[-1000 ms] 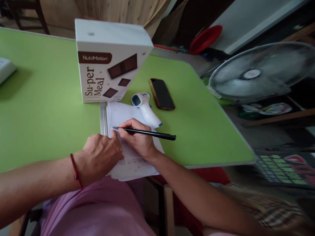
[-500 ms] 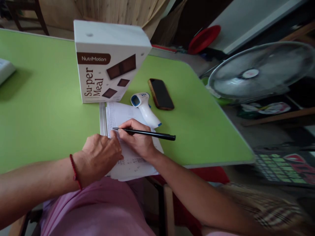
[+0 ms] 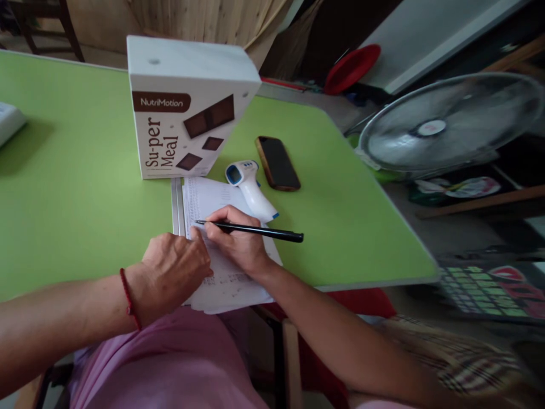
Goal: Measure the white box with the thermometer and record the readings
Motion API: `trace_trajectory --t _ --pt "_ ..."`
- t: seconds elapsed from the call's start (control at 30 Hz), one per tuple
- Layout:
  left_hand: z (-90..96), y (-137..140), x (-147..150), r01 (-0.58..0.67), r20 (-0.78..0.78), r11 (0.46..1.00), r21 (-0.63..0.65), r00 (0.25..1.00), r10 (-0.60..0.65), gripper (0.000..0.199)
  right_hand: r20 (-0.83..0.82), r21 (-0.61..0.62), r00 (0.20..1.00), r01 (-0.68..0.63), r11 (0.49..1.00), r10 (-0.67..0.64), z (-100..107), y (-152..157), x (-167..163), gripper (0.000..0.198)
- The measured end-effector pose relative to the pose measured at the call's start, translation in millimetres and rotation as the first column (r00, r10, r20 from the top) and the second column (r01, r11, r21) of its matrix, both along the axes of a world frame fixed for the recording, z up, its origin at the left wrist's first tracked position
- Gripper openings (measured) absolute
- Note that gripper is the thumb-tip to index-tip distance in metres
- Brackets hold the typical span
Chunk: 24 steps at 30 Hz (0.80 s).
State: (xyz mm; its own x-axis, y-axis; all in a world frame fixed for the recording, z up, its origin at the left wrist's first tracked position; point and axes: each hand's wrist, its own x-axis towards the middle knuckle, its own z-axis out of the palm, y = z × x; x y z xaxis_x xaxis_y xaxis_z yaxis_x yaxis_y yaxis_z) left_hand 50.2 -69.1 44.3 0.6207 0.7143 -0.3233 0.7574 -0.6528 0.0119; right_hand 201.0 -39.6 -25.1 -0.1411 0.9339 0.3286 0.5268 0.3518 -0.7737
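From where I sit on the remote feed, the right hand point(image 3: 240, 238) has a long black pen point(image 3: 272, 232) pinched snugly between thumb and fingers, leaving no gap. The left hand point(image 3: 176, 261) is bent knuckles-up on the white sheets of paper point(image 3: 232, 292); its inner fingers are hidden, so I can't tell whether it grips anything. The pen's tip is at the paper's left side, just beside a left fingertip, though contact is too fine for me to confirm.

As for progress, I make out rows of small dark marks along the left margin and handwriting lower down. The hands cover the middle, so I can't judge how much is left.

A silvery grooved strip point(image 3: 177, 207) runs along the paper's left edge. Beyond stands a tall white carton with brown print point(image 3: 168, 125). A white-and-blue handheld thermometer point(image 3: 255, 199) overlaps the right edge, near a black phone in a brown case point(image 3: 278, 163). The sheets reach the near edge of the light-green tabletop point(image 3: 85, 216), so I'd judge there's more room sideways, especially left of the carton.
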Motion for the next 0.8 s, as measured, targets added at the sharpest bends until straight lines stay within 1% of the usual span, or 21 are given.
trace_trajectory --t 0.07,0.17,0.33,0.6,0.73,0.8 --pt "0.3 -0.4 0.1 0.004 0.004 1.0 0.004 1.0 -0.004 0.047 -0.002 -0.013 1.0 -0.005 1.0 0.005 0.5 0.0 -0.2 0.005" --pt "0.1 -1.1 -0.3 -0.004 0.004 1.0 0.012 1.0 0.004 0.049 0.007 -0.015 1.0 0.012 1.0 -0.012 0.9 0.3 -0.6 0.005" --pt "-2.1 -0.8 -1.6 0.026 0.023 0.999 0.046 0.999 -0.027 0.04 0.005 0.011 1.0 0.014 1.0 -0.014 0.2 0.5 -0.6 0.005" --pt "-2.1 0.0 -1.5 0.014 0.028 0.999 0.033 0.999 -0.015 0.044 0.005 0.027 0.999 0.042 0.999 -0.042 1.5 -0.4 -0.1 0.006" --pt "-1.8 -0.3 -0.9 -0.012 0.024 0.999 0.031 1.0 0.011 0.052 0.011 0.034 0.999 0.051 0.998 -0.052 0.9 -0.4 0.2 0.006" --pt "-1.3 -0.3 -0.4 -0.013 0.028 0.999 0.032 1.0 0.012 0.052 0.017 0.03 0.999 0.042 0.999 -0.042 0.5 -0.4 -0.1 0.006"
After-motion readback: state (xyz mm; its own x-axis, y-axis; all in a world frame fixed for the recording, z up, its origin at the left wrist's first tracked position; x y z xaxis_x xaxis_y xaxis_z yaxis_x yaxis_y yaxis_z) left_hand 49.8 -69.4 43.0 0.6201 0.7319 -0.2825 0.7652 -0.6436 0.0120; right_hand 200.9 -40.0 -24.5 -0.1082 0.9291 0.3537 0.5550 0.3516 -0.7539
